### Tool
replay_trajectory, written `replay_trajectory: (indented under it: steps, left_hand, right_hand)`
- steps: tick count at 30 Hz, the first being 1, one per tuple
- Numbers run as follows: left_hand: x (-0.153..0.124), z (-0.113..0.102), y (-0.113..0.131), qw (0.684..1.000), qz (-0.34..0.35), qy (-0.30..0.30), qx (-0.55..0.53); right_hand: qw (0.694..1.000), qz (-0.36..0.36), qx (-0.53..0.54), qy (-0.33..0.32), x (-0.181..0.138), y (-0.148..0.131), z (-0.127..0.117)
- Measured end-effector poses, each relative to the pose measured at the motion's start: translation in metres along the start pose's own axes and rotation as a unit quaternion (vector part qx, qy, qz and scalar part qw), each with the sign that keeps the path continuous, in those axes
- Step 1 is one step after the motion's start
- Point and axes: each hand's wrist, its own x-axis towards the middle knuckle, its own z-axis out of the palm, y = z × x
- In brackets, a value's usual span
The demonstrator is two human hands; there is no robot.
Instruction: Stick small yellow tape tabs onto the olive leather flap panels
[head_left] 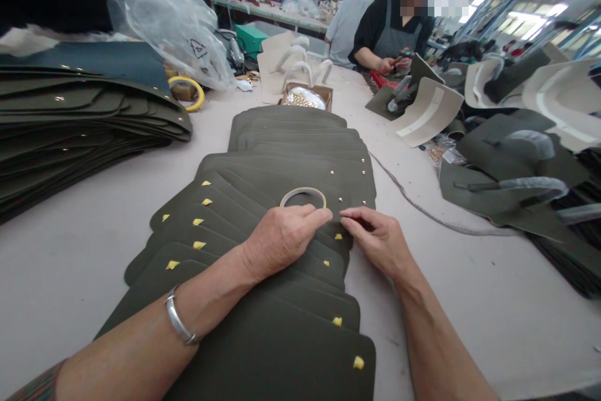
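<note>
A fanned row of dark olive leather panels (263, 301) runs down the table toward me, each with small yellow tabs (199, 244) at its corners. My left hand (282, 239) lies on the panels, fingers curled and pressed down at a panel's right edge. My right hand (375, 237) pinches the same edge with fingertips together, almost touching the left. A small roll of tape (303, 197) rests on the panels just beyond my left fingers. A silver bracelet (179, 321) circles my left wrist.
A tall stack of dark panels (70, 126) sits at left beside a plastic bag (173, 29) and a yellow tape roll (188, 92). A box of gold fittings (307, 97) stands behind. A person in black (389, 32) works opposite. Bag pieces with handles (511, 188) crowd the right.
</note>
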Motion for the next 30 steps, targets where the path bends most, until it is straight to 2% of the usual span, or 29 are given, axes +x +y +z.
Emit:
replay_trajectory:
  steps: [2, 5, 8, 13, 20, 23, 26, 28, 30]
  left_hand:
    - [0.000, 0.002, 0.001, 1.000, 0.014, 0.016, -0.011]
    - [0.000, 0.002, 0.003, 0.999, 0.020, 0.029, -0.008]
    - [0.000, 0.003, 0.004, 1.000, -0.003, 0.030, -0.005]
    - [0.000, 0.005, 0.005, 1.000, -0.017, 0.015, -0.003]
    - [0.001, 0.004, 0.007, 0.998, -0.051, -0.017, -0.015]
    - [0.001, 0.002, 0.006, 0.999, -0.044, -0.006, 0.004]
    - [0.000, -0.001, 0.008, 0.999, -0.016, 0.027, 0.027]
    - [0.000, -0.002, 0.011, 0.998, 0.013, 0.042, 0.036]
    - [0.001, -0.003, 0.014, 0.998, 0.030, 0.040, 0.047]
  right_hand:
    - [0.998, -0.041, 0.032, 0.038, -0.001, -0.003, 0.005]
    - [0.991, -0.122, 0.037, 0.030, 0.000, -0.010, 0.011]
    - [0.984, -0.170, 0.025, 0.040, 0.000, -0.014, 0.016]
    - [0.978, -0.198, -0.022, 0.059, -0.001, -0.013, 0.022]
    - [0.961, -0.219, -0.103, 0.135, -0.003, -0.016, 0.026]
    - [0.974, -0.172, -0.064, 0.136, -0.005, -0.021, 0.027]
    - [0.991, -0.024, 0.081, 0.106, -0.005, -0.026, 0.030]
    - [0.974, 0.081, 0.199, 0.074, -0.002, -0.024, 0.031]
    - [0.948, 0.156, 0.271, 0.060, 0.004, -0.018, 0.029]
